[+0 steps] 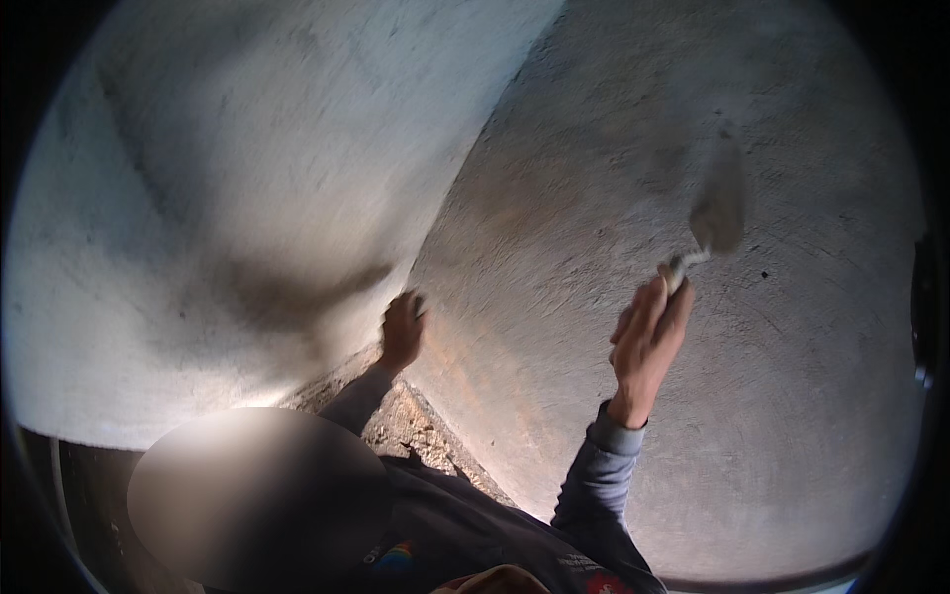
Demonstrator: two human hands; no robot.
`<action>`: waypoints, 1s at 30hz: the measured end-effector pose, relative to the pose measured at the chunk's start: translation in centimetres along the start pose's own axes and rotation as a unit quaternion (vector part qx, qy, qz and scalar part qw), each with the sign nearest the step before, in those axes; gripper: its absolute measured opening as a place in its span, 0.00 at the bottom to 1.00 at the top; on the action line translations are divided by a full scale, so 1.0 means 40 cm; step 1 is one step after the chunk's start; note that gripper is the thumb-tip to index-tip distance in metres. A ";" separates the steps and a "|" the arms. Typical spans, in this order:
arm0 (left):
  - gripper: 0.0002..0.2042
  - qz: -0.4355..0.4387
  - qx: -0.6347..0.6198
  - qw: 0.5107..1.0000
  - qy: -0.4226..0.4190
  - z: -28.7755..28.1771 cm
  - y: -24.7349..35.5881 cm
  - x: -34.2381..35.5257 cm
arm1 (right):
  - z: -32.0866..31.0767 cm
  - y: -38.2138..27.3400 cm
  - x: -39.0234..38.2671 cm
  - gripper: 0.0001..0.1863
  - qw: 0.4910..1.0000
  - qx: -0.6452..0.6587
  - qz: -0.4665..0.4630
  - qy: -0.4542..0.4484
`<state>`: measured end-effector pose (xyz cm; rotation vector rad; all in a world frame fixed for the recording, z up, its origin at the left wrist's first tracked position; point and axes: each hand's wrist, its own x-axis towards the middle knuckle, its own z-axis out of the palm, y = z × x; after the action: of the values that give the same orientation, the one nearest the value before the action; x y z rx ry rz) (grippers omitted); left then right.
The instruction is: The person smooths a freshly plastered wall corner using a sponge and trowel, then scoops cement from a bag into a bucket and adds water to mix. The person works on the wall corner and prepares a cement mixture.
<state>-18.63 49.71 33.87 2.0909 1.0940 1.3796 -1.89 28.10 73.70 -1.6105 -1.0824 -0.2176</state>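
A trowel (720, 213) with a leaf-shaped grey blade is held up against the plastered wall on the right, or just in front of it; I cannot tell whether it touches. My right hand (648, 342) is wrapped round its handle, the blade pointing up and away. Near the foot of the corner where two walls meet, my left hand (402, 329) is raised with its fingers curled. Something dark shows by those fingertips, too blurred to name. The right wall (792, 396) has a rough grey surface with sweeping marks.
A paler, smoother wall (297, 119) stands to the left, with shadows across it. Below the corner is a strip of bare, crumbly brown masonry (406, 426). My dark shirt (475, 525) fills the lower middle. A blurred oval covers the lower left.
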 end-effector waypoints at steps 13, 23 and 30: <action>0.28 -0.568 0.285 0.739 -0.224 -0.682 -0.507 -0.735 | 0.134 0.078 -0.001 0.15 0.996 -0.061 -0.052 0.030; 0.20 -0.587 0.304 0.700 -0.272 -0.725 -0.447 -0.834 | 0.170 0.018 0.011 0.14 0.995 -0.067 -0.068 0.035; 0.19 -0.470 0.240 0.796 -0.297 -0.554 -0.501 -0.729 | 0.201 0.066 0.057 0.15 0.975 -0.188 -0.114 -0.020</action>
<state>-52.27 37.12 12.59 1.5873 1.8908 -0.0485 -1.83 36.27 70.50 -1.8261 -1.3160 -0.5753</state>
